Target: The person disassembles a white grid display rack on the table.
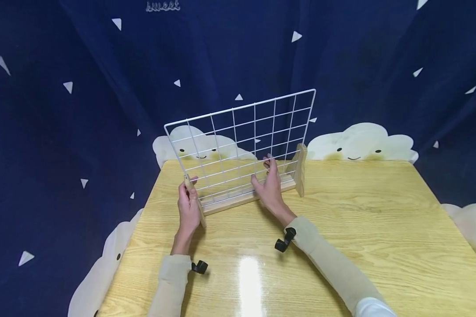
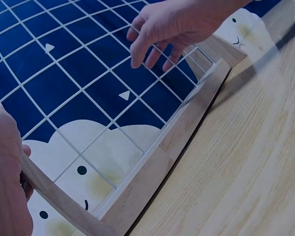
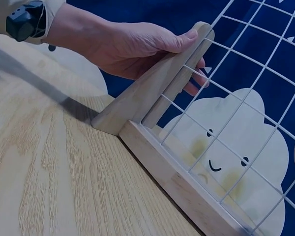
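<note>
A white wire grid panel (image 1: pixel 255 105) stands in a wooden base bar (image 1: pixel 228 204), leaning back, with a wooden side piece at each end. My left hand (image 1: pixel 188 211) grips the left side piece (image 3: pixel 142 93), its thumb on the near face and fingers behind. In front of the grid, toward its right half, is my right hand (image 1: pixel 270 189). Its fingers are spread and loosely bent, with nothing held between them; whether they touch the wires I cannot tell. The right side piece (image 1: pixel 300 171) stands upright beyond that hand.
The stand rests on a light wood-grain table (image 1: pixel 365 220). Behind it hangs a dark blue curtain (image 1: pixel 238 53) with white triangles. Cloud-shaped panels (image 1: pixel 361 141) with painted faces line the table's far edge. A black camera mount (image 1: pixel 285 240) sits on my right wrist.
</note>
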A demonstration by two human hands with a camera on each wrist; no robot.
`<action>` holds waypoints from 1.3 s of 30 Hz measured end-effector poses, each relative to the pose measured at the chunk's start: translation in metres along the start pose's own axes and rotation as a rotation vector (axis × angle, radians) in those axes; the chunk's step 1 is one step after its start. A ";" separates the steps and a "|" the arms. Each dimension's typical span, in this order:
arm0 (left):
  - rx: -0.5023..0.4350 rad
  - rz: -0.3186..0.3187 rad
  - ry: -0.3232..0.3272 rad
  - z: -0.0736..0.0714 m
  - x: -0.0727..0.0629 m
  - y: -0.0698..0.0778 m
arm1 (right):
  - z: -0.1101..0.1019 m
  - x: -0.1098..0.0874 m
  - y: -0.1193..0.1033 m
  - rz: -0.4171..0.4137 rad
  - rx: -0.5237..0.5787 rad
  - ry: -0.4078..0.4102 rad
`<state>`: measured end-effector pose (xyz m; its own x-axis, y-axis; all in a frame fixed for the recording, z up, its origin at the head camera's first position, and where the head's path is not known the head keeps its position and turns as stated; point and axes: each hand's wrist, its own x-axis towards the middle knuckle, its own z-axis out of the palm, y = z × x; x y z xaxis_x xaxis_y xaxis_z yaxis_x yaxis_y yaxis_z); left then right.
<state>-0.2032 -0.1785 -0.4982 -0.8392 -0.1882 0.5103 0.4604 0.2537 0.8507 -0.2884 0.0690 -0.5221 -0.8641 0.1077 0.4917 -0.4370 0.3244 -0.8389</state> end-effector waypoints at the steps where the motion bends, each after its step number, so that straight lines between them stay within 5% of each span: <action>1: 0.001 -0.002 -0.003 0.000 0.000 0.000 | 0.001 0.000 0.000 -0.001 -0.007 0.009; 39: -0.071 0.015 0.004 -0.002 -0.001 -0.001 | 0.000 -0.001 0.002 -0.002 -0.026 0.040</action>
<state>-0.2021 -0.1809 -0.4992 -0.8310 -0.1885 0.5233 0.4924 0.1884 0.8498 -0.2883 0.0696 -0.5242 -0.8522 0.1445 0.5028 -0.4315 0.3492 -0.8318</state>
